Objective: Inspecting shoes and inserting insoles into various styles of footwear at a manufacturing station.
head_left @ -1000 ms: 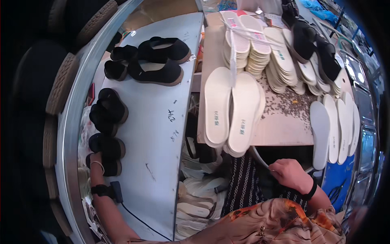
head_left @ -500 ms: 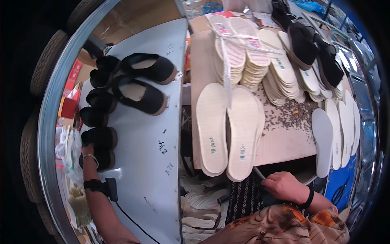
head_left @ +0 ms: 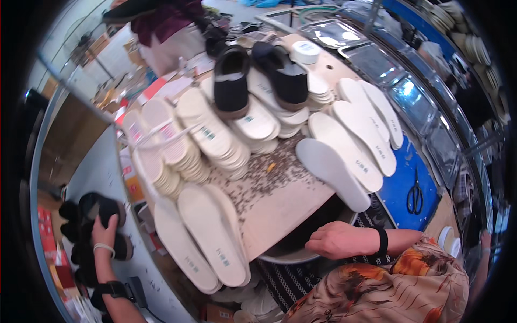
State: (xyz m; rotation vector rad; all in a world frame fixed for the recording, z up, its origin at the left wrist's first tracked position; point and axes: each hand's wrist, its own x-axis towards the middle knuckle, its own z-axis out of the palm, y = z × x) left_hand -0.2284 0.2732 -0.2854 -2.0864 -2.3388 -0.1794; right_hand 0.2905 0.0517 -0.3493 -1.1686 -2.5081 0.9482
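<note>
On the pale metal tabletop at the left, my left hand (head_left: 104,232) grips a black slip-on shoe (head_left: 109,207), its fingers partly hidden by the shoe. Another black shoe (head_left: 125,247) lies close beside my wrist. My right hand (head_left: 331,239) is closed in front of me, over a metal basin (head_left: 291,259) under the wooden board's edge. Its curled fingers hide whatever they may hold. Between my hands, cream insoles (head_left: 212,234) overhang the front of the wooden board (head_left: 280,226).
Stacked insoles, one bundle tied (head_left: 167,132), stand on the board among small dark bits (head_left: 269,167). Two black shoes (head_left: 232,81) sit on the stacks. A grey insole (head_left: 334,175) overhangs the board's right side. Black scissors (head_left: 414,196) lie on a blue surface. A person in purple (head_left: 167,24) stands behind.
The view has swung to the right. My left hand has left the nearest black shoes and now holds a shoe farther along the metal table. My right hand remains closed near the basin.
</note>
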